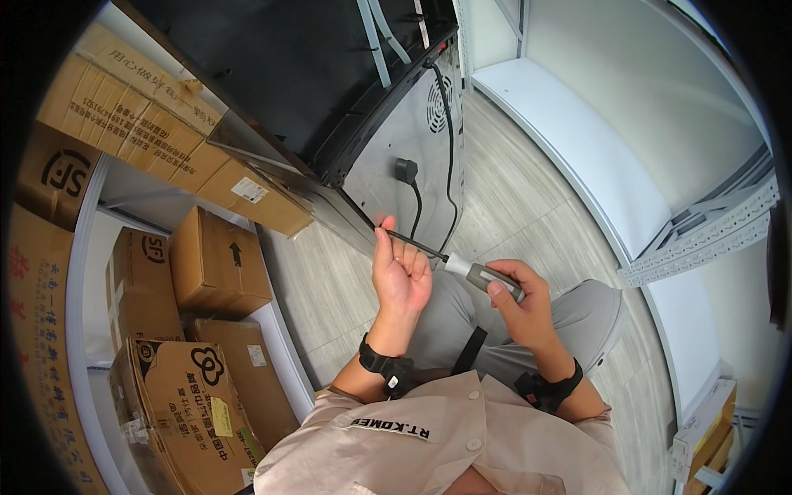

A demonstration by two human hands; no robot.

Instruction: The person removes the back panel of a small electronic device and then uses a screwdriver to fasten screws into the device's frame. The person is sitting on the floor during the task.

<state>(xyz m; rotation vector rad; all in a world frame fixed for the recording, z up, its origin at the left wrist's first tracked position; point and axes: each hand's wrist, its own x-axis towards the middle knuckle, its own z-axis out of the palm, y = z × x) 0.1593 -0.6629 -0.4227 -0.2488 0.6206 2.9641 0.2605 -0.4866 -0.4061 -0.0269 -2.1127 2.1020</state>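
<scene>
A screwdriver (469, 270) with a grey-and-white handle and a long dark shaft lies across the space between my hands, its tip pointing left. My right hand (528, 307) is closed round the handle's end. The fingertips of my left hand (402, 279) are pinched together at the shaft's tip; whether a small part is between them too is hidden. Just beyond stands a large box-shaped appliance (381, 169) with a grey metal side and a black face. A black power cord with a plug (405, 171) hangs against the grey side.
Cardboard boxes (221, 262) fill the shelving on the left, and a long carton (157, 132) lies beside the appliance. A white shelf (577, 140) curves along the right, with a perforated metal post (701, 235). Light wood-look floor (528, 198) runs between them.
</scene>
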